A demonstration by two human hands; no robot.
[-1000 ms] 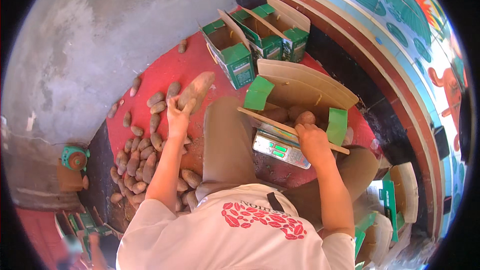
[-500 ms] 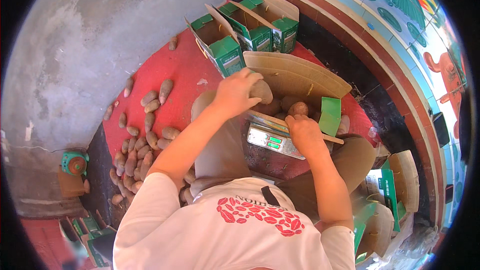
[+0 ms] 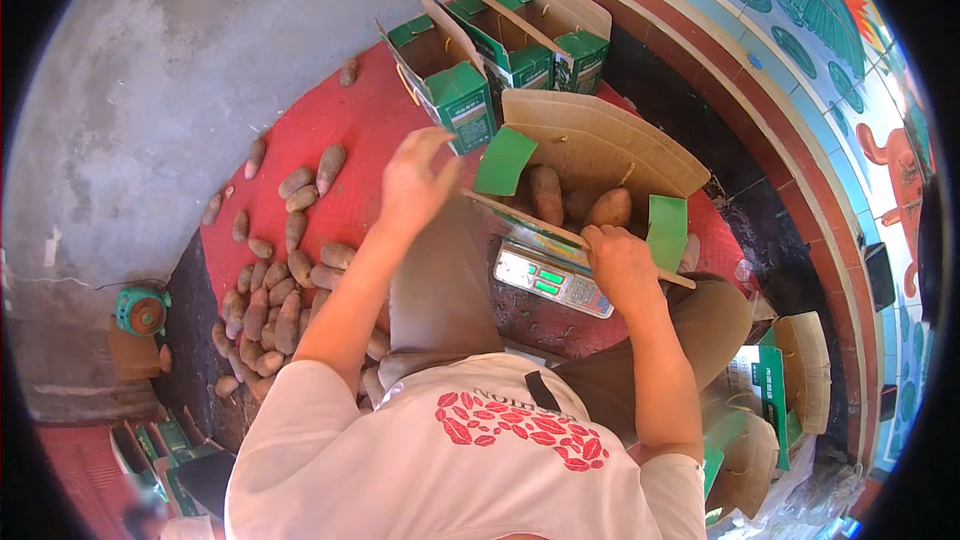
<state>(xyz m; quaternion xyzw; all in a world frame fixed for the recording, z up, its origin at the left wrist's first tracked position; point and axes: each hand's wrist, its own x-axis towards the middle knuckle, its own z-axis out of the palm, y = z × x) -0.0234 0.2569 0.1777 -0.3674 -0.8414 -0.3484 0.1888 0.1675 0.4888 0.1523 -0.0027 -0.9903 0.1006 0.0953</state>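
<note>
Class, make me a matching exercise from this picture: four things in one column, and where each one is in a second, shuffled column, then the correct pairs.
Things
1. left hand
2. right hand
3. digital scale
4. heap of sweet potatoes

Places
A. under the open box
B. on the red mat, to the person's left
C. on the box's near flap
D. raised, empty, beside the box

Pairs: 1-D, 2-C, 3-A, 4-B

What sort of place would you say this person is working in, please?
Probably an outdoor produce-packing spot: sweet potatoes heaped on a red mat, a weighing scale under an open carton, and green boxes waiting nearby.
</note>
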